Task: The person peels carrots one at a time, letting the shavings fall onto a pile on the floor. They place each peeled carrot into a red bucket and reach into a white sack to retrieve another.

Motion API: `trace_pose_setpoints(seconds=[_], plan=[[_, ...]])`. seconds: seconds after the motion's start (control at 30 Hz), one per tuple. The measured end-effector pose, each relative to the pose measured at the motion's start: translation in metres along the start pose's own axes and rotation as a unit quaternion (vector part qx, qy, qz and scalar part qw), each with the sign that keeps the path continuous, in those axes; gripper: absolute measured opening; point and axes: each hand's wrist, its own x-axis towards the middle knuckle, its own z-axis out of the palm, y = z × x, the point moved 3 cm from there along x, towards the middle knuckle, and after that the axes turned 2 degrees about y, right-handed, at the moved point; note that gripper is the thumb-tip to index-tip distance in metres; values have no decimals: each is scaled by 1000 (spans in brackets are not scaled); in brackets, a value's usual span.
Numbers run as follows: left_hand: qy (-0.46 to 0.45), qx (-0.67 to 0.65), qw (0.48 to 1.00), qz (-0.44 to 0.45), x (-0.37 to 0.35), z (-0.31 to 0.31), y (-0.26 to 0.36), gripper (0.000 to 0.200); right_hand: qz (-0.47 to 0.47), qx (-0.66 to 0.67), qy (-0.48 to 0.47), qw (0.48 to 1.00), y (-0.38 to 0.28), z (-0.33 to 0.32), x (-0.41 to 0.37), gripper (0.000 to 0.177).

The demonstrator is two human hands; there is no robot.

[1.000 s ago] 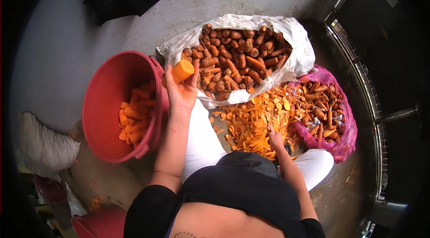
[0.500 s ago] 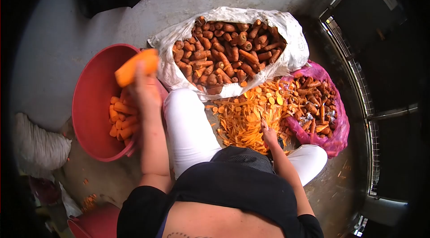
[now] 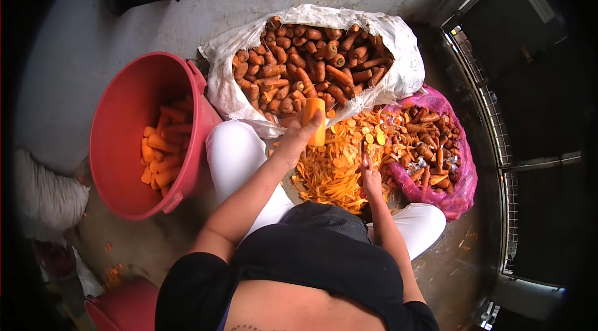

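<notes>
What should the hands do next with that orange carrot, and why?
Probably bring the carrot in the left hand across to the knife in the right hand. The two are apart, the blade points up, and both hang over the peel pile, so scraps would land there, not in the red bucket.
</notes>
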Motion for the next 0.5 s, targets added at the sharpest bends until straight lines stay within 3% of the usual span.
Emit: trace_pose_setpoints(seconds=[0.03,0.13,0.17,0.4,0.43,0.5], plan=[[-26,-62,994,-84,-1,2,-8,73,-9,17,3,1000,0,1,-1,45],[-97,-273,936,-201,-2,6,-24,66,-4,11,-15,1000,9,-2,2,45],[-88,-289,928,-220,1,4,-33,56,9,10,-18,1000,14,-3,3,46],[-48,-158,958,-233,8,5,-47,51,-36,53,-30,997,-29,3,-26,44],[-5,-78,975,-210,8,5,-49,55,-49,68,-33,996,-33,4,-28,41],[-41,-99,970,-217,9,9,-49,62,-77,91,-44,992,-40,3,-32,39]])
